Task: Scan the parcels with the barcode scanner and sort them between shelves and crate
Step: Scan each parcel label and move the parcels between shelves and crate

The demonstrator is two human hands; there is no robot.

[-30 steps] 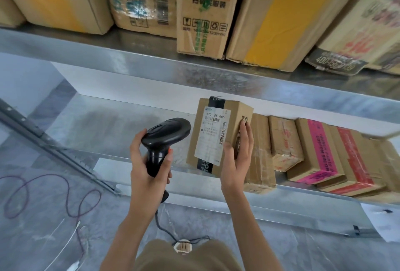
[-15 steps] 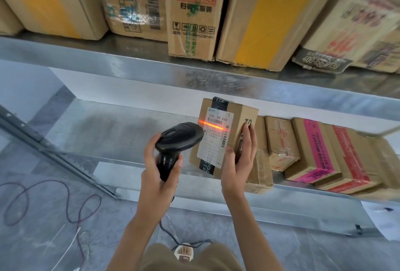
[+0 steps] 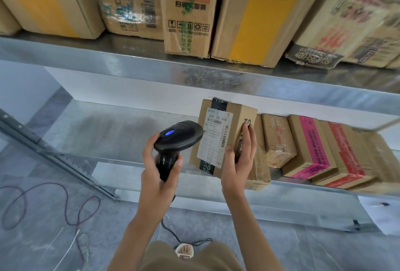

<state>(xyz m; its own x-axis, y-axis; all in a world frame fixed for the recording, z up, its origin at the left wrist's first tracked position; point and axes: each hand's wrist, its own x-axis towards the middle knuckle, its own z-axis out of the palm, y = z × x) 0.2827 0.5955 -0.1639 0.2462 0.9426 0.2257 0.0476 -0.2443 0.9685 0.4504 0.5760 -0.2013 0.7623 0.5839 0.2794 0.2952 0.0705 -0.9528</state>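
Your left hand (image 3: 159, 171) is wrapped round the grip of the black corded handheld barcode scanner (image 3: 177, 138), blue light lit on its head. At its 3 o'clock, your right hand (image 3: 239, 160) pinches the small brown cardboard parcel with the white shipping label (image 3: 218, 136), thumb on the label face, fingers on the side, over the front of the lower steel shelf (image 3: 121, 132). Scan step looks done. Next: shelve or crate it. Row of taped boxes (image 3: 311, 147) at 3 o'clock; crate not visible.
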